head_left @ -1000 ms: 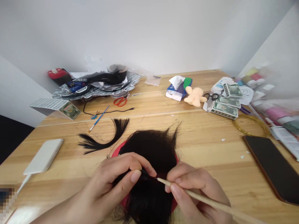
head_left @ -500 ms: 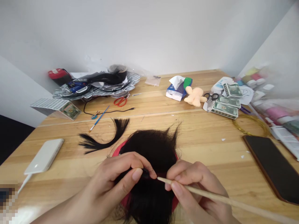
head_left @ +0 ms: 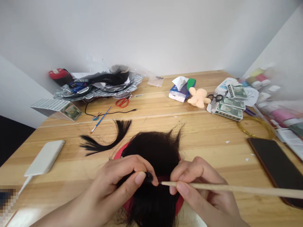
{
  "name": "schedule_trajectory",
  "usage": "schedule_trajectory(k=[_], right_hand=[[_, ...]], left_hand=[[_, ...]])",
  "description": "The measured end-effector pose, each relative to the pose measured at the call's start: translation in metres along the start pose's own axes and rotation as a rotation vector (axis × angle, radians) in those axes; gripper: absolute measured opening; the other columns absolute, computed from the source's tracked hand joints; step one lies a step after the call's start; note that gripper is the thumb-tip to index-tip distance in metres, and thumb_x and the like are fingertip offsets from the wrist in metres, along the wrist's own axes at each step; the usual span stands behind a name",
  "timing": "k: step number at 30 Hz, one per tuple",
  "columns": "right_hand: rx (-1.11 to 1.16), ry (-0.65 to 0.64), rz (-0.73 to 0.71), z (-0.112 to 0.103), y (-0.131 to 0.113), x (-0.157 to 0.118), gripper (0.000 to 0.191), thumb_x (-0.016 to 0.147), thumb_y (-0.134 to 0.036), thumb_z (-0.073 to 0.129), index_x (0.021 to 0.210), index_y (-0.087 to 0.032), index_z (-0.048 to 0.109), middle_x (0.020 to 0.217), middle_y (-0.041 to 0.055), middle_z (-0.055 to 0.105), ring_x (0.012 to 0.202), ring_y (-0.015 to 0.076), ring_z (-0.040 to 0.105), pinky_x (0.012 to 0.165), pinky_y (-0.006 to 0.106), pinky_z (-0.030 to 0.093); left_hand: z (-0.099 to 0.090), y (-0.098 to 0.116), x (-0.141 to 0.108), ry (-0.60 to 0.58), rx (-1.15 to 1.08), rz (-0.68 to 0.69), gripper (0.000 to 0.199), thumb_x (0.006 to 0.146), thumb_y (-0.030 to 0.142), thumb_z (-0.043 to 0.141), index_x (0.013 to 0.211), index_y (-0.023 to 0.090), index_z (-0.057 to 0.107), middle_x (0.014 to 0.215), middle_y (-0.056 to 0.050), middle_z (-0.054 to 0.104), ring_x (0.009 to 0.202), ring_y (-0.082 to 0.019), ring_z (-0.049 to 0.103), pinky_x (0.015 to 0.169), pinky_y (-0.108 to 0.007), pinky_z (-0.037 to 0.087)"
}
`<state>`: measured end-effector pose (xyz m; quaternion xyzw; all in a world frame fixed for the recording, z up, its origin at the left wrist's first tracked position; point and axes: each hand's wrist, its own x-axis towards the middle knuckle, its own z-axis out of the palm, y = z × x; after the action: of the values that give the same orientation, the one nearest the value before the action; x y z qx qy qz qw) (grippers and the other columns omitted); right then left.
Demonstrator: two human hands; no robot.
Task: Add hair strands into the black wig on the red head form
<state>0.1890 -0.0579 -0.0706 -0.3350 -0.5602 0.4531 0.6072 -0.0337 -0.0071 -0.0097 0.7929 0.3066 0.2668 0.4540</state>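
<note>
My right hand pinches a thin wooden-handled needle near its fine metal tip, which points left. The handle runs out to the right edge. Between thumb and curled fingers, my left hand grips a small tuft of black hair. The needle's tip is right beside my left index fingertip; whether they touch I cannot tell. Under both hands lies a mass of black hair on a round red base, whose rim shows at the sides. Farther left, a loose curved lock of black hair rests on the table.
A white power bank with a cable is at left, a dark phone at right. Behind are a paintbrush, a tissue pack, a plush doll, scissors and golden wire. Stacked papers lie back left.
The needle's handle has swung up at its right end, so it now lies nearly level. Its tip has shifted slightly down and right. My left hand has hardly moved.
</note>
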Motion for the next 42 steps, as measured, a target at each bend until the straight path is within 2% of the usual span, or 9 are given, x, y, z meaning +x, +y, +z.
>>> schedule_trajectory(k=[5,10,18,27,32,42], right_hand=[[0.025,-0.015,0.060,-0.001,0.000,0.001,0.016,0.104,-0.026,0.065,0.088,-0.025,0.063,0.076,0.0015,0.075,0.063,0.0161,0.067,0.055,0.025,0.050],[0.080,0.037,0.200,0.001,-0.007,0.003,0.030,0.102,-0.042,0.069,0.080,-0.024,0.060,0.069,-0.0002,0.070,0.058,0.0149,0.058,0.052,0.026,0.041],[0.139,0.015,0.291,0.003,-0.016,0.004,0.035,0.104,-0.044,0.068,0.076,-0.024,0.059,0.069,-0.0028,0.066,0.061,0.0131,0.052,0.055,0.026,0.037],[0.056,0.026,0.255,0.006,-0.019,0.004,0.036,0.105,-0.043,0.065,0.075,-0.024,0.060,0.068,-0.0047,0.062,0.060,0.0120,0.050,0.061,0.026,0.041],[0.012,0.064,0.280,0.009,-0.020,0.004,0.038,0.103,-0.044,0.066,0.072,-0.024,0.058,0.065,-0.0055,0.060,0.055,0.0119,0.045,0.061,0.027,0.043],[-0.066,0.122,0.196,0.007,-0.015,-0.001,0.037,0.108,-0.036,0.061,0.072,-0.025,0.059,0.067,-0.0054,0.060,0.055,0.0113,0.050,0.052,0.025,0.032]], left_hand=[[0.002,0.001,-0.003,0.006,0.022,-0.007,0.021,0.111,0.018,0.049,0.100,0.026,0.065,0.096,0.006,0.071,0.084,-0.007,0.066,0.080,-0.011,0.050],[0.002,-0.001,-0.005,-0.004,0.010,0.017,0.021,0.112,0.018,0.047,0.100,0.025,0.062,0.096,0.005,0.069,0.086,-0.007,0.066,0.081,-0.011,0.049],[0.001,0.000,-0.003,-0.040,0.064,0.029,0.020,0.109,0.014,0.047,0.102,0.026,0.061,0.098,0.007,0.068,0.085,-0.005,0.065,0.081,-0.009,0.048],[-0.001,-0.001,-0.003,-0.102,0.095,0.047,0.021,0.107,0.008,0.046,0.102,0.024,0.059,0.099,0.004,0.068,0.086,-0.007,0.066,0.080,-0.014,0.048],[0.000,-0.002,-0.005,-0.126,0.118,0.048,0.020,0.108,0.011,0.043,0.101,0.025,0.056,0.100,0.005,0.067,0.085,-0.009,0.064,0.078,-0.017,0.048],[-0.003,0.003,-0.002,-0.129,0.172,0.028,0.020,0.107,0.014,0.041,0.100,0.026,0.055,0.099,0.006,0.068,0.084,-0.008,0.065,0.078,-0.015,0.049]])
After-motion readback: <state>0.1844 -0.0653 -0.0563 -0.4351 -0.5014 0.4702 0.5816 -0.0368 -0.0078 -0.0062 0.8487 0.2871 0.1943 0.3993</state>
